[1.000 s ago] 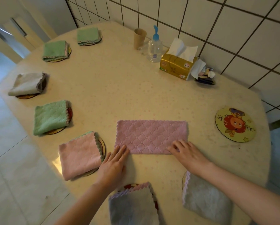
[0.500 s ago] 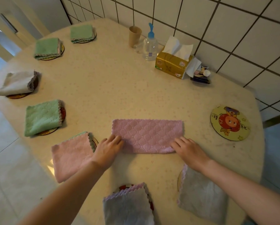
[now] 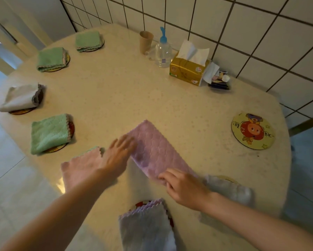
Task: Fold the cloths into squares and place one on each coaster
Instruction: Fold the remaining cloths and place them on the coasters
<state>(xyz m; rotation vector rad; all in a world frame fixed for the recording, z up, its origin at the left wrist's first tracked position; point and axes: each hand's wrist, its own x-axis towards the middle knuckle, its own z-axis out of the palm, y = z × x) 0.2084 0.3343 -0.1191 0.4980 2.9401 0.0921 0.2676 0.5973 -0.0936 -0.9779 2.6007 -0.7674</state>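
Fingers [image 3: 163, 177] on diagonal pink cloth [image 3: 157, 151]

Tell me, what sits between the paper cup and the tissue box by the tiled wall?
In the head view, a clear pump bottle with a blue top stands between the paper cup and the tissue box.

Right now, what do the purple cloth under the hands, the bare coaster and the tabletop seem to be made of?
Purple cloth: soft plush fabric, probably microfibre; it shows a quilted scale pattern and drapes limply.
Bare coaster: stiff flat disc with a printed cartoon; slight sheen, maybe coated board or cork, hard to tell.
Tabletop: cream surface with fine speckles, smooth and faintly glossy, possibly stone or laminate.
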